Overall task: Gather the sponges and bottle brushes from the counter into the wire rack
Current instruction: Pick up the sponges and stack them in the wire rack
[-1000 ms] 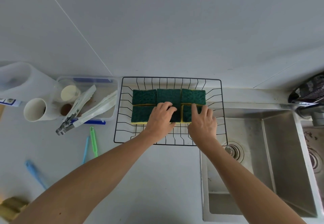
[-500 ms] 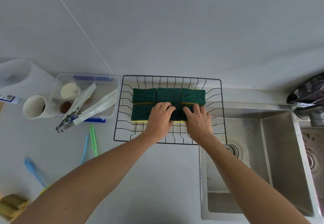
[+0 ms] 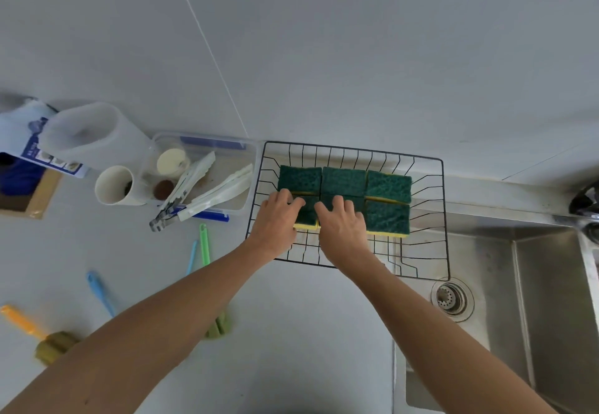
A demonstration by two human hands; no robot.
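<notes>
A black wire rack (image 3: pixel 444 219) sits on the counter against the wall, beside the sink. Several green-topped yellow sponges (image 3: pixel 387 185) lie in it in two rows. My left hand (image 3: pixel 277 217) rests on the front-left sponge (image 3: pixel 308 216), fingers laid over its top. My right hand (image 3: pixel 343 225) presses on the front-middle sponge, covering most of it. Bottle brushes lie on the counter to the left: a green one (image 3: pixel 204 248), a light-blue one (image 3: pixel 192 256), a blue one (image 3: pixel 99 290) and an orange-handled one (image 3: pixel 19 319) with an olive head. My left forearm hides part of them.
A clear plastic container (image 3: pixel 246 147) holding white tongs (image 3: pixel 217 191) stands left of the rack, with a white cup (image 3: pixel 115 185) and a white jug (image 3: pixel 87 135) beyond. The steel sink (image 3: pixel 534 284) with its drain (image 3: pixel 452 297) lies to the right, the tap (image 3: pixel 586 206) at its back.
Both hands have slid left along the front row of sponges: the right from the front-right sponge to the middle one, the left to the front-left one.
</notes>
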